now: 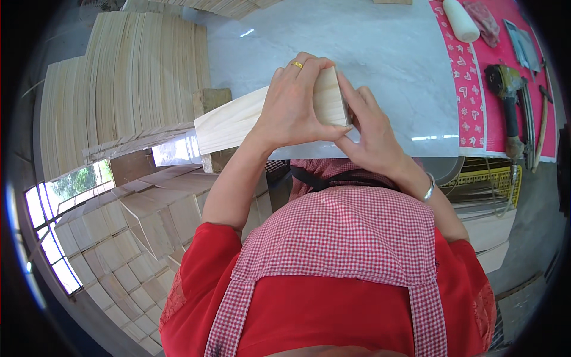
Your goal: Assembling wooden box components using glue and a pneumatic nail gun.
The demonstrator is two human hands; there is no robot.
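Over the pale tabletop (404, 71), left hand (290, 107) and right hand (376, 134) gripped a wooden piece (232, 121) with bent fingers.

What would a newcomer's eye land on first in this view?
Probably the pale wooden piece at center, with the left hand spanning it and the right hand at its right end. Next, the big stack of thin wooden boards at upper left, then the bright pink cloth at right, bearing a handheld power tool.

Boards (140, 77) stand left of the wooden piece (235, 118); right of it lies a nail gun (510, 110) before a bottle (461, 21).
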